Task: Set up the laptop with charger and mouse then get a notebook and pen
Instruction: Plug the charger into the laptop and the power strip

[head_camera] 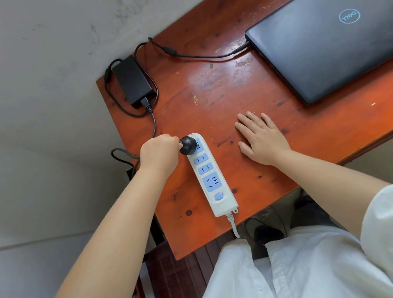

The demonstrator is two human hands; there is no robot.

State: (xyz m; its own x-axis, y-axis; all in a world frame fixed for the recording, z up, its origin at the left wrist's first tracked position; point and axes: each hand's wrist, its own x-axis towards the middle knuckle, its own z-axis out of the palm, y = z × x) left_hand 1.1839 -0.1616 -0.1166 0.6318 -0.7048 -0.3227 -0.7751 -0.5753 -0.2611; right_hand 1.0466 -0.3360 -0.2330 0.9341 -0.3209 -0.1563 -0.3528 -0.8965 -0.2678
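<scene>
- Head view: closed laptop (332, 31) lying on the red wooden bench (247, 107), toward the far right
- Charger brick (132, 81) at the far left corner of the bench, its thin lead already plugged into the laptop's left edge
- Left hand (160, 155) with grip pinched around the black mains plug (188, 145), held at the top socket of the white power strip (212, 175); cannot tell whether fully seated
- Right hand (263, 138) flat on the bench just beside the strip, fingers spread, holding nothing
- No mouse, notebook or pen in sight
- Step in hand, by judgement: powering the charger
- Next move probably calls for a firm push straight into the socket, perhaps steadying the strip, then fetching the mouse
</scene>
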